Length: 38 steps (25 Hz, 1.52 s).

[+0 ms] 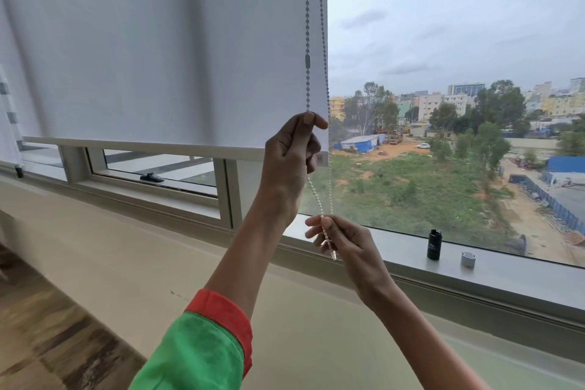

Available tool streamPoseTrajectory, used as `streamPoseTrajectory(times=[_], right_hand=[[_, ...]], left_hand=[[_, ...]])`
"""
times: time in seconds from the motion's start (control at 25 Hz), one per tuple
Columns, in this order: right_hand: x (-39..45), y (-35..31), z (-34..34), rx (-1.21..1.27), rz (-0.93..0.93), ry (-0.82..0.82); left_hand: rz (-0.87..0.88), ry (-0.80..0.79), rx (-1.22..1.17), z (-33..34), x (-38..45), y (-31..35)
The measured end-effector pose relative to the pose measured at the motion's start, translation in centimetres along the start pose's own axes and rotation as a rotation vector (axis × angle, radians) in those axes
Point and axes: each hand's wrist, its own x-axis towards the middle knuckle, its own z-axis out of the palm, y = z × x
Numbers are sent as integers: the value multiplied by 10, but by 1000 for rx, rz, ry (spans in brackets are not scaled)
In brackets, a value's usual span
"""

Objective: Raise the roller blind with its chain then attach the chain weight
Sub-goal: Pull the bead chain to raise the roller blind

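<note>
The white fabric roller blind [158, 47] is seen hanging over the left part of the window, its bottom bar [142, 145] stopped a little above the grey window sill [506, 275] — a strip of glass and a small hinged pane are left uncovered beneath it. Along the blind's right edge the white beaded chain [307, 25] is strung in two strands, with a small oblong connector [308, 61] set in the left strand.

The left strand is gripped by the left hand [292, 155], raised beside the end of the bottom bar, thumb and forefinger closed over the beads. Lower down, just above the sill, the bottom of the chain loop is pinched by the right hand [345, 245], fingers closed on it, a short length of beads dangling below the fingertips. A green sleeve with a red cuff [202, 342] is worn on the left arm.

Further right on the sill, well apart from both hands, a black cylindrical piece [434, 245] is stood upright, and a small grey cap-shaped piece [468, 259] is set just beside it — which of them is the chain weight cannot be told.
</note>
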Motion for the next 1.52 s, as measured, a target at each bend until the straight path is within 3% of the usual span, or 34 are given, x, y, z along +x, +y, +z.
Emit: streamPoseTrajectory(times=[0.08, 0.24, 0.52, 0.8, 0.96, 1.2, 1.36, 1.52], right_hand=[[15, -11, -2, 29, 30, 25], [51, -69, 1, 235, -91, 20], [80, -152, 19, 373, -201, -103], [68, -129, 22, 253, -338, 37], [48, -103, 15, 260, -305, 29], [18, -56, 12, 230, -197, -2], [7, -44, 5, 193, -163, -14], [7, -34, 1, 179, -133, -20]], left_hand=[[5, -9, -3, -3, -7, -5], [-29, -48, -19, -6, -24, -16], [-48, -92, 122, -13, -49, -35], [-163, -183, 190, -29, -47, -34], [-161, -88, 236, -32, -25, -18], [-28, -71, -16, -6, 21, 29], [-38, -66, -244, 17, 35, 41], [-12, -71, -237, 25, 30, 27]])
